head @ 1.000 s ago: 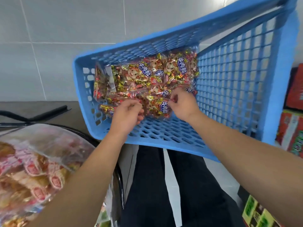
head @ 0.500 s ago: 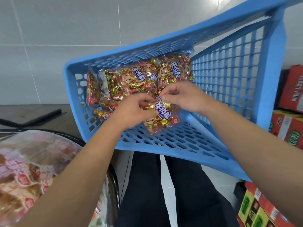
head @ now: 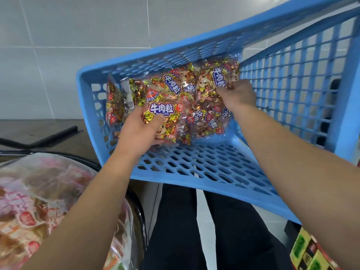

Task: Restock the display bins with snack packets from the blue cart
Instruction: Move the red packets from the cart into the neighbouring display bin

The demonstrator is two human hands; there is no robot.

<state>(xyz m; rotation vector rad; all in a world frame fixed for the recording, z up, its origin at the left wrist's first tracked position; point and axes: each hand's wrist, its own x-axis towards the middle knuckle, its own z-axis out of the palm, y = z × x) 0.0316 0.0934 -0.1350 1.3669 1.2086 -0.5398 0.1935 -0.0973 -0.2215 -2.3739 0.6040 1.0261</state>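
Observation:
The blue cart [head: 204, 168] is a slatted plastic basket in front of me, with a pile of shiny gold-and-red snack packets [head: 187, 84] against its far wall. My left hand [head: 140, 131] grips one packet [head: 161, 114] by its lower edge, its blue label facing me. Deeper in the basket at the right, my right hand [head: 237, 94] has its fingers curled on the lower corner of another packet [head: 216, 78] in the pile. At the lower left a display bin [head: 39, 201] holds snack packets under clear wrap.
Cartons with red and green print [head: 309, 250] stand at the lower right, beside my dark-trousered legs [head: 185, 230]. A black bar [head: 56, 135] lies on the grey floor at the left. Beyond it is a pale tiled wall [head: 78, 36].
Both hands lifted one packet out of the pile. Now my left hand holds it alone, and my right hand has reached back up to the right onto another packet.

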